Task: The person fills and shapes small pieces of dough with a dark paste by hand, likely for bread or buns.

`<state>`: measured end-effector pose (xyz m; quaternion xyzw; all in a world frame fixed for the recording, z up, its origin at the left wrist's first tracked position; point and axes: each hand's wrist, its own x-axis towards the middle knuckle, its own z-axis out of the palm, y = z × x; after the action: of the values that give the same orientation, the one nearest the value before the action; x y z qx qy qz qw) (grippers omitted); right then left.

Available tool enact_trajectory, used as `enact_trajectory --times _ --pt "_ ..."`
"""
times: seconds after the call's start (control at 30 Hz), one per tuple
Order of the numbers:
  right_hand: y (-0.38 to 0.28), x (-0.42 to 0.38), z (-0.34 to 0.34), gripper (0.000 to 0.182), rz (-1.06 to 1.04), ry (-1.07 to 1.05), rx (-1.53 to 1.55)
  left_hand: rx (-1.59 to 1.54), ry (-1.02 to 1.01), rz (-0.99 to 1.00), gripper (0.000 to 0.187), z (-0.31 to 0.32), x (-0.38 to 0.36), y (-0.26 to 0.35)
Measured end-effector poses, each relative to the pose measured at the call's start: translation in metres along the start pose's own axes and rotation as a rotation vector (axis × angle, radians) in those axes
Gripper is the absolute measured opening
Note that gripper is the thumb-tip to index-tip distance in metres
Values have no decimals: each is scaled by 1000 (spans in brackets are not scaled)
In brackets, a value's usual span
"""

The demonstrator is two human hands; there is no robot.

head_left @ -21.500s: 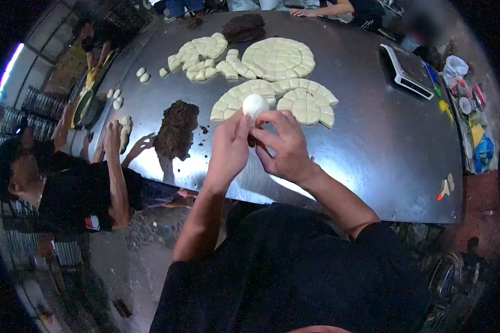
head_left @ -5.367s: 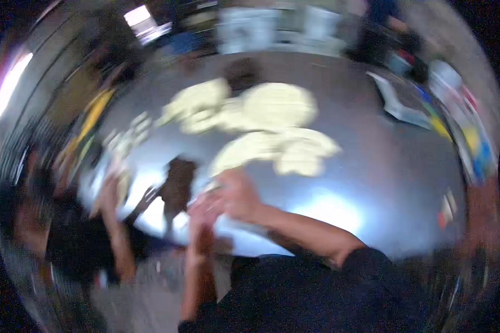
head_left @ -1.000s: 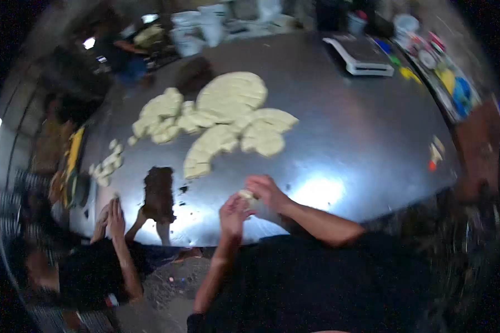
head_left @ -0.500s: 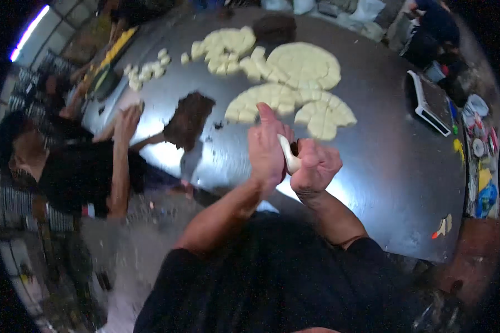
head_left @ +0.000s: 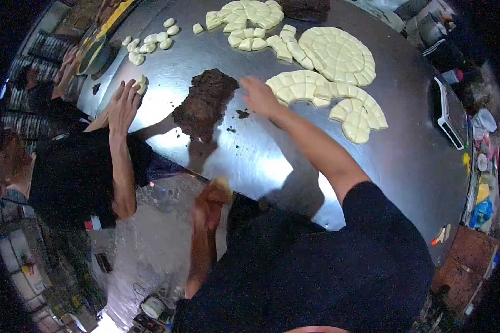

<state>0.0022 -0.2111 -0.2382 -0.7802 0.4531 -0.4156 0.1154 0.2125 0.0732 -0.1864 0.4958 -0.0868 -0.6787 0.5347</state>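
Low at the table's near edge, my left hand [head_left: 208,202] is closed around a flattened piece of dough [head_left: 222,187], whose pale edge shows above the fingers. My right hand [head_left: 260,97] is stretched out over the metal table [head_left: 261,161], its fingers blurred by motion. Just left of its fingertips lies a large crumbly mound of dark brown filling [head_left: 208,102], with loose crumbs around it. Right of the same hand spreads a sheet of pale dough cut into pieces [head_left: 297,87], and a larger round cut sheet [head_left: 339,55] lies beyond.
At left, a co-worker's hand [head_left: 125,105] presses a piece of dough [head_left: 141,85] on the table. Small dough balls [head_left: 150,41] lie beyond it. A dark block [head_left: 305,8] sits at the far edge, a white-framed device [head_left: 449,114] at right.
My hands have parted: the left went down and left with the dough piece, the right reached forward beside the dark mound. The camera view has shifted, too.
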Motion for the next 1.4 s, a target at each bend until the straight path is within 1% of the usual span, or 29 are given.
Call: enact_trajectory --times 0.03,0.07,0.1,0.17,0.2,0.23,0.3,0.37,0.4,0.47,0.5,0.53,0.57,0.63,0.67,0.73,0.77,0.83,0.97,1.03,1.1,1.13,1.17,1.2,1.23,1.3,1.33,1.37,1.4 --pt "9 16 13 39 9 -79 18 -342 28 -135 33 1 -6 5" --pt "13 27 24 40 16 -155 37 -339 30 -129 33 0 -11 9" --pt "10 36 31 40 13 -152 44 182 14 9 30 0 -16 12" --pt "6 46 43 37 40 -311 -74 709 9 142 28 5 -17 22" --pt "15 41 56 27 -1 -217 -97 903 40 242 25 10 -17 26" --pt "21 37 70 27 6 -218 -96 1097 66 341 23 11 -17 28" --pt "30 42 79 16 106 -398 -208 1031 -10 335 20 -7 2 19" --pt "13 45 57 16 131 -362 -213 957 -97 403 17 -10 35 21" --pt "7 46 44 17 181 -371 -164 1095 -134 394 16 -4 46 27" --pt "-9 41 18 19 226 -362 -127 44 -272 19 18 16 66 28" --pt "-26 37 -5 21 275 -219 44 47 -290 24 18 37 71 32" --pt "-44 27 -27 23 329 -86 217 141 -108 94 20 64 72 39" --pt "-61 15 -49 28 357 -43 409 233 86 153 23 84 73 40" --pt "-89 -12 -87 30 82 88 378 119 -135 159 29 106 92 39" --pt "-102 -27 -99 30 107 71 384 487 -161 410 30 121 91 41" --pt "-122 -56 -121 35 -135 118 80 485 -200 444 31 171 68 53" --pt "-124 -67 -136 35 -113 107 85 112 -194 235 31 192 52 51" --pt "-107 -74 -176 33 -164 129 -98 186 -240 185 31 202 39 30" --pt "-99 -89 -247 29 33 163 46 438 -401 155 35 232 5 9" --pt "-104 -96 -263 31 409 -121 475 486 -475 152 37 249 -10 4" --pt "-108 -106 -269 29 414 -20 456 345 -585 21 37 266 -20 3" --pt "-119 -112 -270 26 345 137 324 228 -676 -79 33 271 -21 4" --pt "-131 -119 -270 24 280 292 197 234 -680 -79 33 277 -30 1" --pt "-142 -124 -272 21 68 356 82 262 -586 13 32 287 -43 -2" --pt "-150 -127 -279 21 60 364 82 285 -494 109 31 293 -51 -3" --pt "-166 -129 -297 20 -70 447 125 240 -551 151 31 298 -58 -1" --pt "-167 -126 -309 21 -32 507 -3 220 -543 249 32 305 -64 -6" --pt "-165 -123 -319 21 -33 507 -5 196 -533 346 33 310 -70 -11" --pt "-163 -119 -327 22 153 405 130 287 -577 340 34 312 -78 -14"
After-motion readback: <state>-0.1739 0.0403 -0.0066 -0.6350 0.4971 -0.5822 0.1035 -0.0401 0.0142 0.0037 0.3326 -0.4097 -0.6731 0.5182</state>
